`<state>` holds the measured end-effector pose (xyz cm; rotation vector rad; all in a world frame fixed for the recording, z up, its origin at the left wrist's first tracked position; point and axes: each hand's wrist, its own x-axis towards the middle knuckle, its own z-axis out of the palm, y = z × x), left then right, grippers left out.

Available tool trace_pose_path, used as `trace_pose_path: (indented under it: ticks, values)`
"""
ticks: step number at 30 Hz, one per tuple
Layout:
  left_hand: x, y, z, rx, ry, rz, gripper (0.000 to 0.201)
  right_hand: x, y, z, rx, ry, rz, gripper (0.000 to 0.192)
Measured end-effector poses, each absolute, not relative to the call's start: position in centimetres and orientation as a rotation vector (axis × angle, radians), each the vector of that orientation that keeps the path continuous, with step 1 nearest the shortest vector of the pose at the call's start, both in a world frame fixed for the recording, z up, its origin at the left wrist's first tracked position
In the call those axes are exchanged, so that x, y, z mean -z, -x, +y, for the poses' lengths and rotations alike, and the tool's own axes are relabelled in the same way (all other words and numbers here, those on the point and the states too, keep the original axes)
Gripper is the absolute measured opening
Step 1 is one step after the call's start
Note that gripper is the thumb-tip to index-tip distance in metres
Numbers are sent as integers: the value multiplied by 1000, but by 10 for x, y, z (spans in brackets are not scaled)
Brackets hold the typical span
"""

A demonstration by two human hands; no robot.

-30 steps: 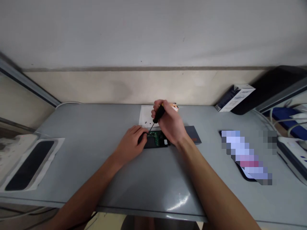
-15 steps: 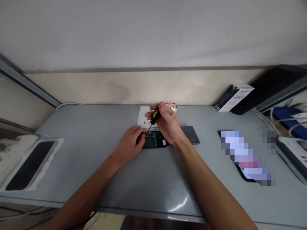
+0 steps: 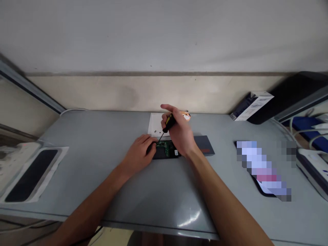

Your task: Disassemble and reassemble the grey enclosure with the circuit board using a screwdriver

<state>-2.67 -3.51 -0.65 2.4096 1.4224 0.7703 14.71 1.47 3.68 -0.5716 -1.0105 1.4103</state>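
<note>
A small black device with an exposed green circuit board [image 3: 167,149] lies at the middle of the grey table [image 3: 107,143]. My left hand [image 3: 139,152] rests flat against its left end and holds it steady. My right hand [image 3: 179,131] grips a screwdriver [image 3: 167,124] with a black and yellow handle, index finger stretched out over the top. The thin shaft slants down and left to the board's near-left corner. Behind the board lies a white paper [image 3: 156,124] with a few small dark screws on it.
A dark grey cover plate [image 3: 205,145] lies right of the device. A small orange figure [image 3: 186,115] stands behind my right hand. A phone with a blurred screen [image 3: 263,169] lies to the right, a box [image 3: 252,104] and cables at far right, a black pad [image 3: 30,176] at far left.
My right hand has turned the screwdriver handle between its fingers, and the index finger is now stretched out on top. My left hand and the device stay in place.
</note>
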Motion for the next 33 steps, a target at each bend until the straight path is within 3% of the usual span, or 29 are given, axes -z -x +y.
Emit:
trace_pose_path:
  ticks: [8,14,19,28,33]
  values:
    - [4,27,-34,-770,-2417,1411,22,-29,-143,17,-1258,667,-1085,54]
    - [3,27,-35,-787,-2428,1412,23,-32,-144,16,-1426,561,-983,46]
    - [3,27,-35,-764,-2431,1414,23,-30,-146,19,-1333,638,-969,58]
    - [4,28,-34,-775,-2446,1406,23,-36,-147,18,-1469,565,-885,52]
    - [7,28,-34,-804,-2470,1381,25,-30,-147,19,-1284,666,-995,57]
